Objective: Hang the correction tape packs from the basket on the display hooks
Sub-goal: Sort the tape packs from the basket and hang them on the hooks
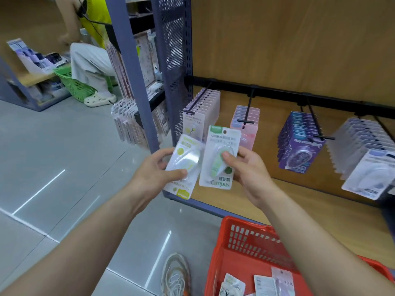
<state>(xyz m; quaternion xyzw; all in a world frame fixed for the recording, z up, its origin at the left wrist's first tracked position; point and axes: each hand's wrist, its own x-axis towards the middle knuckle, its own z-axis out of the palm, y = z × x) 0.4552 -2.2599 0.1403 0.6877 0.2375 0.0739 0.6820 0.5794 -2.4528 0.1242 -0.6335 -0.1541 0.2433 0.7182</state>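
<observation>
Red basket (220, 265) sits beside a shoe (175, 274); packs (299, 146) crowd hooks (248, 107) ahead.

Before you: a display bay with a wood-grain back panel (288, 39), framed at its left by a blue-grey perforated metal upright (174, 50). Beneath you, glossy grey floor tiles (53, 146) reflect bright streaks of light (38, 192). At far left, a second person (89, 60) sits beside a green basket (74, 86).

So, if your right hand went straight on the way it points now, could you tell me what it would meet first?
Probably the front pack on the leftmost hook: the right hand points up and left, its green pack leading. Depth is unclear, so the pink packs beside it could come first.
</observation>
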